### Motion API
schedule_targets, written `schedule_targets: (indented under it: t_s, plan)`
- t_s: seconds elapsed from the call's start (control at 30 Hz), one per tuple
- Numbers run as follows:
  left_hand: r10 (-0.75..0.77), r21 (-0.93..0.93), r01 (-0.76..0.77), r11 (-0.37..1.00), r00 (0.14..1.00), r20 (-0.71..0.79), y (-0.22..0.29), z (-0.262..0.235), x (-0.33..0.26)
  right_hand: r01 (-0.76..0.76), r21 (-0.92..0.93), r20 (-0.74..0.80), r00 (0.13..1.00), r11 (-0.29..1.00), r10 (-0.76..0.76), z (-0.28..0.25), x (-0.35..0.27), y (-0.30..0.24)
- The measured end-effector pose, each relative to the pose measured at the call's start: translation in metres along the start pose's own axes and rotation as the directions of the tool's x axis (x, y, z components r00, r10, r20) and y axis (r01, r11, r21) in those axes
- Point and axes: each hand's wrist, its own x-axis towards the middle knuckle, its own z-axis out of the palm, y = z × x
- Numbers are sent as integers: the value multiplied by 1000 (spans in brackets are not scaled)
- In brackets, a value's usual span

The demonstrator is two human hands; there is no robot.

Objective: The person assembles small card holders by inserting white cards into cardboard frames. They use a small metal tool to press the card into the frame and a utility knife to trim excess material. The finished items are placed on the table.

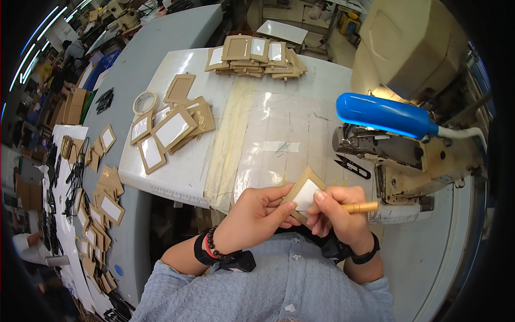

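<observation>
A tan luggage-tag-like holder [304,194] with a stitched border and a white window is tilted in front of my body. My left hand [255,212] is closed on its left edge, thumb on the front. In my right hand [343,217] is a slim gold-coloured pen-like tool [362,207]. Its tip is hidden by my fingers, so its kind is unclear. The right thumb rests against the holder's right side. Beyond my right hand, black thread snips [354,166] lie on the worktop.
A sewing machine [397,155] with a blue lamp [383,114] stands at the right. Similar holders form a stack [236,49] at the back and a loose pile [174,127] at left, beside a tape roll [144,102]. More holders [111,207] lie on the grey side table [129,252].
</observation>
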Motion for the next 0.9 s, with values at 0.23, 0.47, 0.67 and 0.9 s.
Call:
schedule_targets:
  t_s: [0.23, 0.47, 0.67, 0.9]
  plan:
    - [-57, -138, 49, 989, 997, -57, -9, -6, 12, 136, -1, -142, 981, 991, -135, 9, -4, 3]
    - [-65, -212, 41, 976, 992, -106, -3, -2, 10, 714, -651, 253, 523, 257, -814, 16, -14, 20]
    - [-72, -208, 47, 977, 991, -114, -1, -1, 8, 723, -674, 331, 481, 154, -811, 16, -12, 21]
    - [-60, -217, 32, 976, 990, -124, 2, 1, 6, 711, -685, 328, 496, 160, -804, 17, -11, 19]
